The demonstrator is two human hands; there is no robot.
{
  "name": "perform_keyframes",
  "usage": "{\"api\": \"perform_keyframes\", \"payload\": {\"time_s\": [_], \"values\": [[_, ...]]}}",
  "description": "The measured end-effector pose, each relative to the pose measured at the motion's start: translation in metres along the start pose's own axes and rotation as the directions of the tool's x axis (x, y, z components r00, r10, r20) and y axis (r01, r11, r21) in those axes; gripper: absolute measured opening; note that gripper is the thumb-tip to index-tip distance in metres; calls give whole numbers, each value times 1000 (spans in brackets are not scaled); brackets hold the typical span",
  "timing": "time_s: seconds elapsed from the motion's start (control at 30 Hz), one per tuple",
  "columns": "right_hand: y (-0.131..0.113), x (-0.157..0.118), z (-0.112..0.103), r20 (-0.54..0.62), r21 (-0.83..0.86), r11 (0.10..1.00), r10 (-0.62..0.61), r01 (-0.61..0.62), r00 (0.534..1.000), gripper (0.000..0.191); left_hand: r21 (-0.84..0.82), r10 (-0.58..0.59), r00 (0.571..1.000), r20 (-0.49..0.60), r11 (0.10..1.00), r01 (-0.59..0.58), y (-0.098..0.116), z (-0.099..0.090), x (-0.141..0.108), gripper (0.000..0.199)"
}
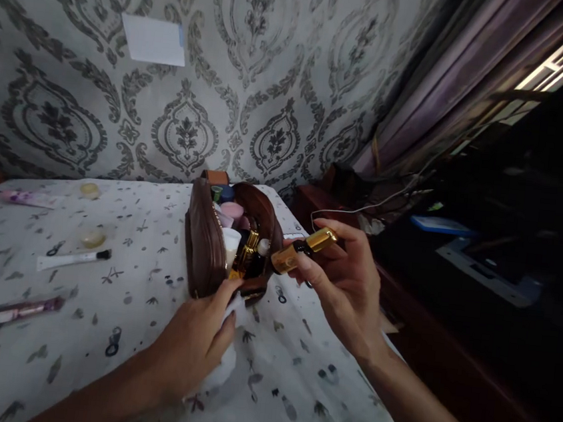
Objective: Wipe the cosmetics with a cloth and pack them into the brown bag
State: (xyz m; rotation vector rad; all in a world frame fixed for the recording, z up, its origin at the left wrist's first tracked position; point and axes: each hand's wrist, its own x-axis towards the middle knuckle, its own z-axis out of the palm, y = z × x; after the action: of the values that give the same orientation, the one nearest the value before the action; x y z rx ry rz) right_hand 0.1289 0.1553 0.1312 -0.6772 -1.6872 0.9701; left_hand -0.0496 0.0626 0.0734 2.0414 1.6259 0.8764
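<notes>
A brown zip bag [207, 250] stands open on the patterned table cover, packed with several jars, tubes and gold-capped bottles [248, 251]. My right hand [349, 285] pinches a small dark bottle with a gold cap and an orange-brown label [286, 258], held tilted just right of the bag. My left hand [198, 336] is closed round a crumpled white cloth or tissue [221, 369], its fingertips at the bag's front edge.
On the left of the table cover [138, 330] lie a white tube [72, 260], a pinkish tube [24, 310], a purple-white tube [26, 197] and two round yellowish items [92, 238]. A wall stands behind; dark furniture with a blue-edged object [441, 226] is at right.
</notes>
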Motion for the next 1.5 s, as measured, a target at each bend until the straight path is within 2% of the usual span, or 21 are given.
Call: {"api": "perform_keyframes", "payload": {"time_s": [0.13,0.37,0.5,0.7,0.93,1.17,1.3,1.5], "values": [[13,10,1,8,-94,995,-17,18,1000,39,142,124,992,-38,983,-118,-15,11,-9,48],[39,15,8,229,-195,980,14,31,973,31,249,246,968,-48,941,-227,-23,16,-8,56],[39,17,10,284,-298,954,50,39,957,27,282,290,954,-72,924,-260,-24,17,-8,60],[34,21,18,332,-415,906,61,88,941,24,282,278,959,-62,926,-250,-27,18,-10,64],[40,23,29,262,-378,924,52,54,964,22,295,309,949,-69,915,-276,-26,18,-10,68],[47,23,36,199,-356,933,135,-57,971,28,317,305,950,-63,909,-271,-25,18,-8,66],[45,22,36,205,-412,911,98,-5,974,21,322,308,949,-74,908,-269,-25,19,-8,66],[46,19,34,272,-433,900,68,59,960,36,315,305,951,-60,909,-272,-27,21,-9,65]]}}
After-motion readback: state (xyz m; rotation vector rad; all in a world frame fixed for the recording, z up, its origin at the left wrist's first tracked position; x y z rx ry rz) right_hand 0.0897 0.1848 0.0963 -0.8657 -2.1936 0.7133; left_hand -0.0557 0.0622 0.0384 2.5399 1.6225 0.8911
